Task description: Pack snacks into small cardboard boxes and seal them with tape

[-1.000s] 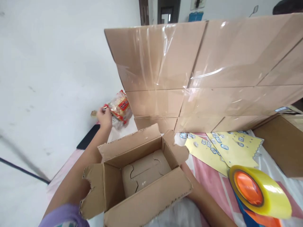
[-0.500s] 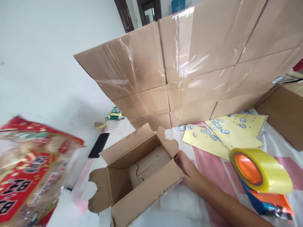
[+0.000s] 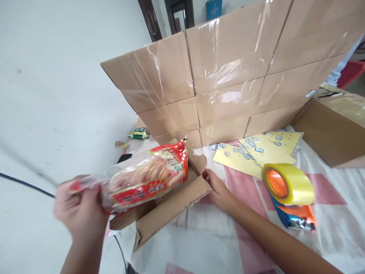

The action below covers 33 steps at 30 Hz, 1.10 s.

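Observation:
A small open cardboard box rests on the cloth, its flaps spread outward. My right hand grips the box's right end by the corner, fingers closed on the cardboard. Over the opening lies a red and clear plastic snack bag, tilted and covering much of the box's inside. My left hand, a little blurred, is closed around the bag's gathered left end. Whether the bag touches the box bottom is hidden.
A large taped cardboard panel stands behind the box. To the right are yellow papers with small labels and a tape dispenser with a yellow roll. Farther right sits a bigger carton. A green packet lies by the wall.
The snack bag has come from the far left to above the box, with my left hand now visible on it. My right hand stays at the box's right end.

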Each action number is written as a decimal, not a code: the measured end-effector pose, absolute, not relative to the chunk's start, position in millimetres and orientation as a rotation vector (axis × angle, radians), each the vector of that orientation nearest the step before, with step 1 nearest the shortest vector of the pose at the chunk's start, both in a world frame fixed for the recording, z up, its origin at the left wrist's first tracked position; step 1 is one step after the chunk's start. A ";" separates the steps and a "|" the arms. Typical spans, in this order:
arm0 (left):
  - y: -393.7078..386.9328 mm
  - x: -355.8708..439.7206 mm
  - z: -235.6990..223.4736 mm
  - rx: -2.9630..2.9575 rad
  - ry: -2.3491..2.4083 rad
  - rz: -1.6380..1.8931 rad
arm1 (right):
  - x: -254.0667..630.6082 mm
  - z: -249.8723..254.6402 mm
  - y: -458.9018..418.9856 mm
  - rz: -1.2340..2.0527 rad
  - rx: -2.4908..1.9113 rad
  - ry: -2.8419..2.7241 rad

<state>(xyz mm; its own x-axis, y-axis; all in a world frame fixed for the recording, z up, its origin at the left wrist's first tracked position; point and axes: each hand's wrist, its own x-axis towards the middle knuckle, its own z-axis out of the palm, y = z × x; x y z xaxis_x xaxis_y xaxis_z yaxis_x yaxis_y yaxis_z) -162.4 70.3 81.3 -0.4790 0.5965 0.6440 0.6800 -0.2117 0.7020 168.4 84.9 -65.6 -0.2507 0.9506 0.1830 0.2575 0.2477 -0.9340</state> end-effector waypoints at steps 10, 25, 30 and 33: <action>85.2 -162.9 72.3 -2.647 -1.939 -0.559 | 173.2 -67.9 91.7 0.925 -1.128 -1.637; 68.4 -70.5 77.3 -2.882 -1.798 -0.261 | 170.8 -58.6 77.6 0.816 -1.006 -1.700; 75.8 -49.8 83.8 -2.952 -1.638 -0.483 | 179.3 -49.4 61.0 0.809 -1.018 -1.666; 72.6 -46.5 70.5 -3.014 -1.564 -0.334 | 191.4 -36.4 62.9 0.757 -1.013 -1.587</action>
<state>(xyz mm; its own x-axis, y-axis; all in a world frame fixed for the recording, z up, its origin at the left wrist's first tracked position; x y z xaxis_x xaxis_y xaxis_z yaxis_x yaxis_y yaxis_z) -46.5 72.6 70.5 0.5687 0.8212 0.0472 0.7688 -0.5511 0.3243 191.4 62.9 -36.4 -0.0827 0.8976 0.4329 0.2285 0.4399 -0.8685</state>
